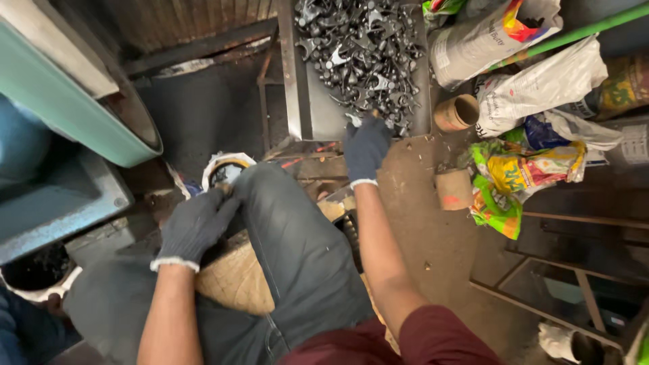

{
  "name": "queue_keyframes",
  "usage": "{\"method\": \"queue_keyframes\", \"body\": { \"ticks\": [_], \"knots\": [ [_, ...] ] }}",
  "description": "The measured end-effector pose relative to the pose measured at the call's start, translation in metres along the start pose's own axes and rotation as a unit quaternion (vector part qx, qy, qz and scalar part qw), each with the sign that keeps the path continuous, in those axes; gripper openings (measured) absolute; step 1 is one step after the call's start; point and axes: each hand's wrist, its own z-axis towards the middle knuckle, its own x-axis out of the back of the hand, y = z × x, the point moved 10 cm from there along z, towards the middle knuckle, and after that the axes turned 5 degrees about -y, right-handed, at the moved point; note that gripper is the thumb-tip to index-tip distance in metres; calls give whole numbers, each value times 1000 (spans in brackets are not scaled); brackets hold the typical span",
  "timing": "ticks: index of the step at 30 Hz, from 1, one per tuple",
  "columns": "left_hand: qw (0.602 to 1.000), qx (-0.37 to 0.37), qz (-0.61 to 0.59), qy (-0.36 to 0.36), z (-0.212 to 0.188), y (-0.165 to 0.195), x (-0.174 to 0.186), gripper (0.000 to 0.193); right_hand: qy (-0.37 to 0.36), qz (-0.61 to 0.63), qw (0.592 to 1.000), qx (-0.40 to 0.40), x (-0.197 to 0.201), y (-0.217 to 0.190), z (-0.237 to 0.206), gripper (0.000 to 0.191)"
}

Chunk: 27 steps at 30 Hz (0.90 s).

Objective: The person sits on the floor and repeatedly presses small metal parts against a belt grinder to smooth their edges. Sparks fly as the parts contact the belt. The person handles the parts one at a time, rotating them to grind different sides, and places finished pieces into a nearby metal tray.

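Right hand point(366, 147), gloved, grasps at metal parts point(362, 51) beside white sacks point(541, 84); left hand point(196, 226) rests curled, grip unclear.

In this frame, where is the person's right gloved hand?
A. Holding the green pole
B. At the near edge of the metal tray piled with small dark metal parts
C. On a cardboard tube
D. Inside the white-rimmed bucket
B: the right hand reaches to the near edge of the metal tray, its fingertips at the heap of metal parts.
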Motion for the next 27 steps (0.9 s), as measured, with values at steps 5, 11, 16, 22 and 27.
{"method": "queue_keyframes", "body": {
  "ticks": [5,11,16,22,27],
  "knots": [
    [999,26,32,4,-3,-2,-3,53,-68,102,990,72,-5,-78,-15,33],
    [997,59,25,40,-15,-9,-2,46,-43,212,976,23,15,-95,1,45],
    [975,-154,2,161,-40,33,15,33,117,384,914,56,65,-83,-24,38],
    [767,-61,-638,37,-45,4,-16,25,-127,525,768,344,82,-180,-154,18],
    [730,-107,-658,152,-64,-1,6,32,-287,616,708,192,39,-205,-182,24]
  ]
}}
